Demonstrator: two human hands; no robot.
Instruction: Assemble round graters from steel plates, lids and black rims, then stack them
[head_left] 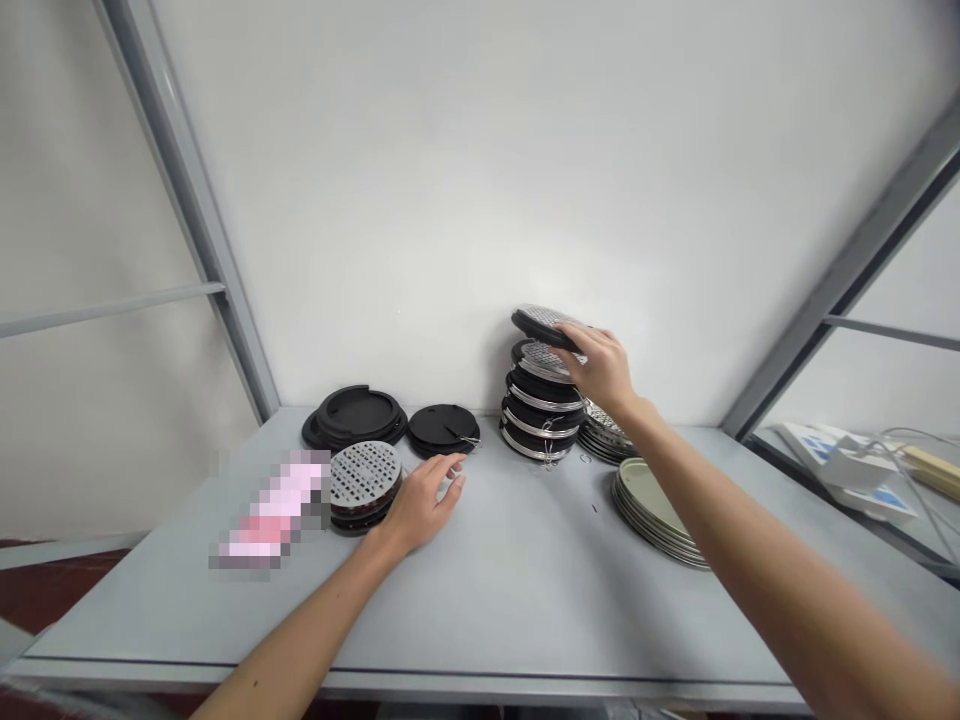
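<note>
My right hand (600, 365) grips the edge of a round black disc with a silver mesh face (541, 318), tilted just over a tall stack of similar black and silver discs (541, 412). Whether the disc touches the stack's top is unclear. Thin wire loops (550, 452) hang from the stack's front. On the left, my left hand (424, 505) hovers low by the table, fingers spread and apparently holding nothing. Beside it sits a short pile topped by a grey slotted round grate (365, 474). Flat black discs (442, 424) with a wire clip lie behind that hand.
Black ring-rimmed round pieces (358, 412) lie at the back left. Silver perforated discs (609, 432) and pale green round plates (654, 495) are stacked on the right. A pixelated pink item (274, 510) lies left. Behind the grey table (510, 600) rises a white wall.
</note>
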